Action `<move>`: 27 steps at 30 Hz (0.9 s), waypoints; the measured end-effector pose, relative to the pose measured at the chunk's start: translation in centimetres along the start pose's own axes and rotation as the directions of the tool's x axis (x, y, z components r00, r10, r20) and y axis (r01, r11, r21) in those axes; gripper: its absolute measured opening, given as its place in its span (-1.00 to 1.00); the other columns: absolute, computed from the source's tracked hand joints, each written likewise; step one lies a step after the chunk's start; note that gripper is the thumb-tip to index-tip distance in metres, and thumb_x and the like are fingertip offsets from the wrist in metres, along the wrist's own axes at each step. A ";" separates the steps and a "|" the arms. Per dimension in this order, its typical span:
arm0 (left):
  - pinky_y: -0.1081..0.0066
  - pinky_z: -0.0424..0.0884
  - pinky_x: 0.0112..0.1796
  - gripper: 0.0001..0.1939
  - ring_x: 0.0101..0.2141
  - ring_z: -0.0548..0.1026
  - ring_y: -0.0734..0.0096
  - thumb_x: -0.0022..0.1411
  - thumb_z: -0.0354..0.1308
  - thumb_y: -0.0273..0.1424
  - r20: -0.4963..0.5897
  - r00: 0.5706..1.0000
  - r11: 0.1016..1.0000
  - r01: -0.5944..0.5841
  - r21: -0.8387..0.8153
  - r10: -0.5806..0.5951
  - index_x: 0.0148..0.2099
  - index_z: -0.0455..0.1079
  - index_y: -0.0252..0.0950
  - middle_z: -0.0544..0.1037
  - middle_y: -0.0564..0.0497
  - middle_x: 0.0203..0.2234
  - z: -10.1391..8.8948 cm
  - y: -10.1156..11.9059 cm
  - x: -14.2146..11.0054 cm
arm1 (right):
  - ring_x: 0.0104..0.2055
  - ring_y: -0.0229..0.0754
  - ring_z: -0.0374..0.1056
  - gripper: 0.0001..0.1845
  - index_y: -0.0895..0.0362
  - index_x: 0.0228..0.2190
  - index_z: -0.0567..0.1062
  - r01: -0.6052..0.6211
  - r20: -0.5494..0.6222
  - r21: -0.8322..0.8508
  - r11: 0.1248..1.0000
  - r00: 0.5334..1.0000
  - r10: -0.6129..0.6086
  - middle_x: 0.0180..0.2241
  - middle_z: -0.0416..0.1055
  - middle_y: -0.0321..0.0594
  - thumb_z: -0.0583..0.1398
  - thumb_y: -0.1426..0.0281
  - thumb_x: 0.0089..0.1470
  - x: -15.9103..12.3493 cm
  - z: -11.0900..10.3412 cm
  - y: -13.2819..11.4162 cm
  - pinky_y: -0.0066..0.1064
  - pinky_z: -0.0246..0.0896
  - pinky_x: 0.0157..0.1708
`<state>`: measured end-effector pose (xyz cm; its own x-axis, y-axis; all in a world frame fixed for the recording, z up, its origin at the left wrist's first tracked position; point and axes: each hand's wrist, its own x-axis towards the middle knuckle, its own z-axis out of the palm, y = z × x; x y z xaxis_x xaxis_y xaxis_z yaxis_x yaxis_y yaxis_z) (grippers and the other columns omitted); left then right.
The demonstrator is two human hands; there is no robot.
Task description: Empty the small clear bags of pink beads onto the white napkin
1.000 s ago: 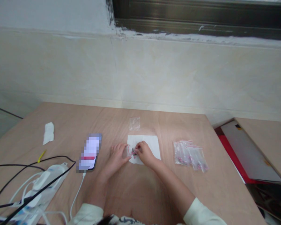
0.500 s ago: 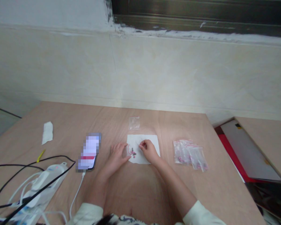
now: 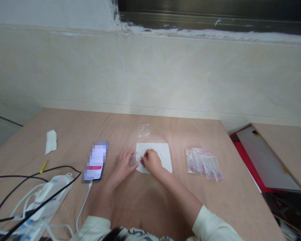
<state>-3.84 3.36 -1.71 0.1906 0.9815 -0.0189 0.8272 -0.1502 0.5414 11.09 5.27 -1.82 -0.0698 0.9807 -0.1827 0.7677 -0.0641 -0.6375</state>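
A white paper sheet (image 3: 163, 154) lies on the wooden table (image 3: 145, 204) in front of me. My left hand (image 3: 124, 163) rests at its left edge, fingers curled round a small clear piece (image 3: 136, 156) with a red rim. My right hand (image 3: 152, 161) sits on the sheet right beside it, fingertips pinched together over tiny pink and dark bits (image 3: 141, 162); what they hold is too small to name. An empty small clear zip bag (image 3: 143, 130) lies just beyond the sheet.
A pile of small clear bags with pink contents (image 3: 203, 164) lies to the right. A phone (image 3: 95, 161) on a white cable sits to the left, then a power strip (image 3: 43, 197) with black and white cords, a yellow bit (image 3: 44, 166) and a folded tissue (image 3: 51, 141). Red and grey boards (image 3: 261, 160) lean off the table's right edge.
My right hand drew back to the right half a second ago, then came left again onto the small bits beside my left hand. The left hand stayed put.
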 end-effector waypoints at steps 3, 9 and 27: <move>0.22 0.16 -0.14 -0.59 -0.15 0.30 0.19 -0.12 0.16 -0.33 0.002 1.000 1.000 0.002 -0.007 -0.002 -0.15 0.24 -0.24 0.39 -0.05 -0.23 0.0 0.0 0.0 | -0.31 -0.11 0.26 -0.95 0.20 -0.51 0.38 -0.011 0.039 -0.126 0.992 0.999 0.016 -0.40 0.34 -0.03 0.13 0.48 -0.15 0.0 -0.2 -0.7 -0.39 0.09 -0.42; 0.21 0.16 -0.14 -0.59 -0.15 0.30 0.18 -0.12 0.16 -0.33 0.007 1.000 1.000 0.000 -0.014 0.000 -0.15 0.24 -0.26 0.39 -0.07 -0.22 0.1 0.3 0.0 | -0.31 0.00 0.29 -0.82 0.27 -0.42 0.41 0.005 0.068 -0.247 0.969 0.998 0.012 -0.37 0.36 0.11 0.12 0.55 -0.20 0.0 -0.1 -1.4 -0.33 0.10 -0.45; 0.38 0.24 -0.13 -0.61 -0.16 0.32 0.37 -0.03 0.12 -0.35 0.005 1.000 0.895 -0.002 -0.447 0.005 -0.13 0.14 -0.29 0.34 -0.02 -0.23 -1.3 3.9 -0.1 | -0.29 -0.25 0.23 -0.92 0.13 -0.49 0.41 0.217 -0.042 0.431 0.876 0.974 -0.221 -0.39 0.34 -0.23 0.11 0.43 -0.06 -3.7 -5.3 0.3 -0.44 0.14 -0.36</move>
<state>-1.29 2.83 1.47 0.1970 0.9802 -0.0201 0.5034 -0.0835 0.8600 15.01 2.59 2.64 -0.2103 0.9776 -0.0057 0.3830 0.0770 -0.9205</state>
